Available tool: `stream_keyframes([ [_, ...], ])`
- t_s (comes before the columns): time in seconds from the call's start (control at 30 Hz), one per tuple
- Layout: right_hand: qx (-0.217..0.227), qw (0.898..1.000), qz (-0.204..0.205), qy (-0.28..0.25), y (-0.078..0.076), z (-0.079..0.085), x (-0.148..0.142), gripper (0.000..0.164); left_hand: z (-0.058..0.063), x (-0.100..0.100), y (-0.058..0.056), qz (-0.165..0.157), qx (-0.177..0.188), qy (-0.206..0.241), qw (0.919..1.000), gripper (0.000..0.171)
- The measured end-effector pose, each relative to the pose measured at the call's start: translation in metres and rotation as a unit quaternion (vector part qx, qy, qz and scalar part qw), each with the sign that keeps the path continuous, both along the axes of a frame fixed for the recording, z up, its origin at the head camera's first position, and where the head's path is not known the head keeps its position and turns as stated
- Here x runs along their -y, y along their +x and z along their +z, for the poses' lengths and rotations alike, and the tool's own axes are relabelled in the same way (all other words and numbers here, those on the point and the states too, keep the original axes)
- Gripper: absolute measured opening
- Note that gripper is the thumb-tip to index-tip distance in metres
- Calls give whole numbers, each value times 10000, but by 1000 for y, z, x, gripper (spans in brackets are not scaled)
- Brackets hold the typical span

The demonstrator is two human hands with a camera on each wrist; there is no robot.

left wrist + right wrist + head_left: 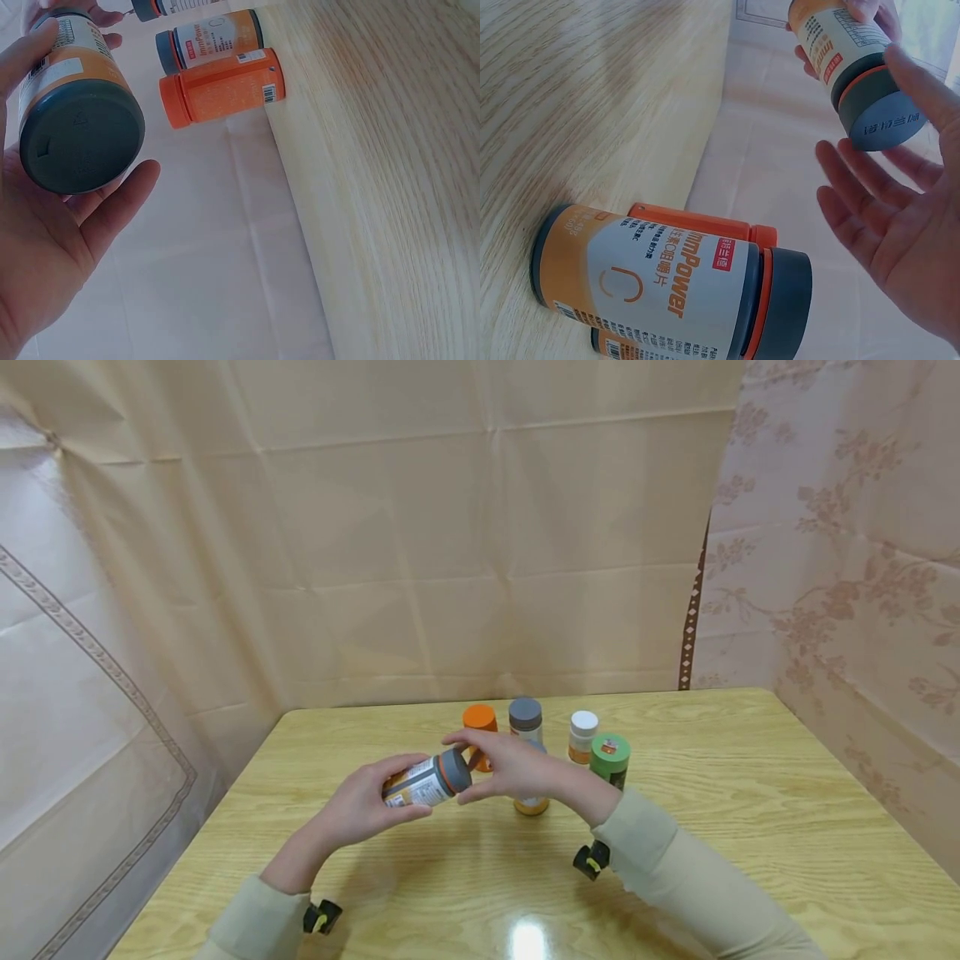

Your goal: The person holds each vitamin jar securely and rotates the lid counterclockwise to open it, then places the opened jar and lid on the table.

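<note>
My left hand (360, 802) grips a pill bottle (420, 783) with a white and orange label, an orange ring and a dark grey cap (455, 770). The bottle is tilted above the table, its cap end to the right. In the left wrist view its dark base (82, 135) faces the camera. My right hand (517, 766) is spread around the cap end, thumb and fingers apart. In the right wrist view the thumb (915, 82) overlaps the cap's edge and the other fingers (870, 180) extend just below the cap.
Behind my right hand stand an orange bottle (480, 717), a grey-capped bottle (525, 714) and another ImmPower bottle (652, 277), partly hidden in the head view. Farther right are a small white-capped bottle (582, 735) and a green-capped bottle (610, 756). Cloth curtains (480, 568) hang behind the wooden table (750, 827).
</note>
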State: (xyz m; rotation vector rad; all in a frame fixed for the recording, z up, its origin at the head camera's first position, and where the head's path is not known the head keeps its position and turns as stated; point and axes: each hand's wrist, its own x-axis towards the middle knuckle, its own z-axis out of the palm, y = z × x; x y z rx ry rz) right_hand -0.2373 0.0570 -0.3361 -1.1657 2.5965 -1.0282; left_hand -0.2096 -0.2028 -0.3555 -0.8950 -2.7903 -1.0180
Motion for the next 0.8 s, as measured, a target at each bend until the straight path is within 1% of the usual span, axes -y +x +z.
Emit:
stream_keyframes([
  [0.07,73,9999,-73,85,0,0,0,69,0,0,0,-8,-5,-16,10000,61],
  [0.27,296,9985,-328,321,-2,-1,3,53,0,-1,0,-38,-27,-15,10000,60],
  [0.37,377,9977,-395,399,-3,-1,4,49,0,-2,0,-7,-63,-45,10000,61],
  [0.53,525,9970,-351,452,-2,-2,4,48,0,-3,1,12,-63,-47,10000,60],
  [0.7,556,9977,-244,305,-3,-3,3,44,1,-3,2,11,86,-33,10000,61],
  [0.8,550,9980,-196,226,-2,-2,1,47,0,-2,2,-25,72,-34,10000,61],
])
